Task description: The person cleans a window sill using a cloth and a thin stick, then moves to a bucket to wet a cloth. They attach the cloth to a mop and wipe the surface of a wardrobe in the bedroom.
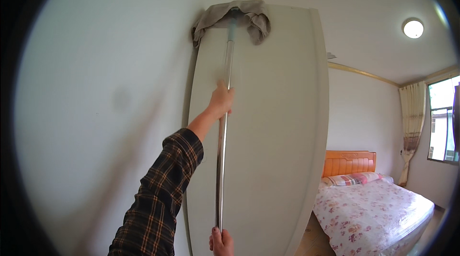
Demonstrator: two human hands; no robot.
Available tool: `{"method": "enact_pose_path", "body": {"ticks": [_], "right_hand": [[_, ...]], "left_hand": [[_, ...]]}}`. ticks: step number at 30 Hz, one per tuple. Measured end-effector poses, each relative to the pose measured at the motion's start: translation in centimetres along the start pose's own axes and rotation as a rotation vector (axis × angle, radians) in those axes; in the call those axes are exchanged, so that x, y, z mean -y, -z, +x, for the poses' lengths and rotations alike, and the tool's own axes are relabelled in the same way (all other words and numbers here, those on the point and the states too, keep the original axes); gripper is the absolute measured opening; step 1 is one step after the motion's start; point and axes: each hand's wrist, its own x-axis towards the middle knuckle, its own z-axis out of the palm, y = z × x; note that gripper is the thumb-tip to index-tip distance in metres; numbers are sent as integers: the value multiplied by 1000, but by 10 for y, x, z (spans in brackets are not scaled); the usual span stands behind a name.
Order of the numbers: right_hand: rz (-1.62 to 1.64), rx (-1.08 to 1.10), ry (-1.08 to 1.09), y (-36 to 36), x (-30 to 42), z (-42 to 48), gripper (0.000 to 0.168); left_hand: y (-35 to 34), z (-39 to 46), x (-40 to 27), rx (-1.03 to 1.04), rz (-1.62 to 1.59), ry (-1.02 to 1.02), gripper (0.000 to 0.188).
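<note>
My left hand point(221, 99), in a rolled-up dark plaid sleeve, grips a shiny metal mop pole point(222, 148) around its upper middle. Lower down, at the bottom of the view, my right hand point(221, 243) is closed around the same pole. The pole stands nearly upright, and a pale blue-green sleeve point(232, 29) joins it to the mop's head. A grey-brown cloth point(233, 8) covers that head and hangs down on both sides. It lies against the top of a tall cream panel point(269, 112); whether this is a door or a cabinet side I cannot tell.
A white wall point(107, 76) runs close along the left. To the right stands a bed point(370, 213) with a flowered cover and a wooden headboard point(350, 160). Beyond it are a curtain point(413, 119) and a window point(442, 123). A lit lamp point(413, 28) is on the ceiling.
</note>
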Motion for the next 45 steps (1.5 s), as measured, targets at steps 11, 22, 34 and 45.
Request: {"method": "enact_pose_path", "body": {"ticks": [11, 22, 34, 45], "right_hand": [[-120, -67, 25, 65, -7, 5, 34], [146, -2, -117, 70, 57, -31, 40], [25, 66, -39, 93, 71, -8, 46], [-129, -203, -312, 133, -27, -105, 48]], "left_hand": [[-45, -22, -16, 26, 35, 17, 30], [-103, -22, -42, 160, 67, -90, 29], [-113, -11, -55, 105, -22, -63, 32], [-144, -186, 22, 180, 66, -114, 55]]}}
